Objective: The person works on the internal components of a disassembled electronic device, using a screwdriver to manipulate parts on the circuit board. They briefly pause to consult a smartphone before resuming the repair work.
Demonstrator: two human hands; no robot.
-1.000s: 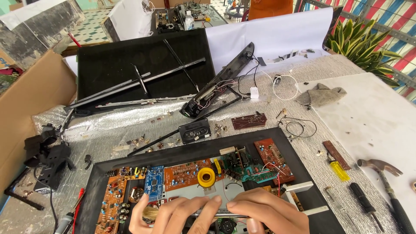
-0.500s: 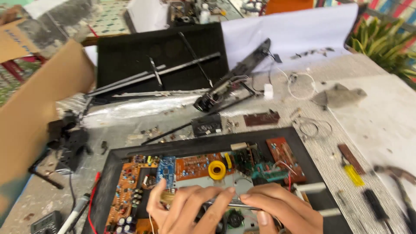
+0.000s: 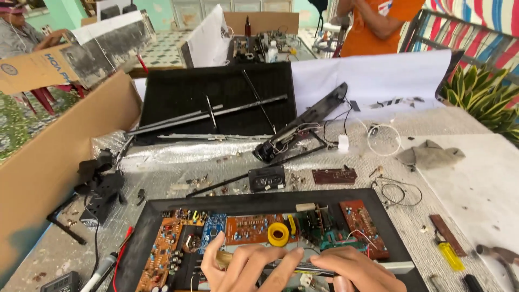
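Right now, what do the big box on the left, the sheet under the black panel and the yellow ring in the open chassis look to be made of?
Box: brown cardboard, matte, with a raw folded edge. Sheet: crinkled silvery foil, judging by its shiny creases. Yellow ring: probably a glossy roll of plastic tape; too small to be sure.

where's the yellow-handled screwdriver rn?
Head view, lower right: the yellow-handled screwdriver lies on the table right of the black tray, beside a brown strip, off the right hand.

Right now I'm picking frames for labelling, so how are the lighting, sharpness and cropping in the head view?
Head view: even daylight, soft shadows, no harsh glare beyond a sheen on the silver foil sheet; circuit boards sharp; wide-angle bending at the edges; left hand and right hand cropped by the bottom edge.
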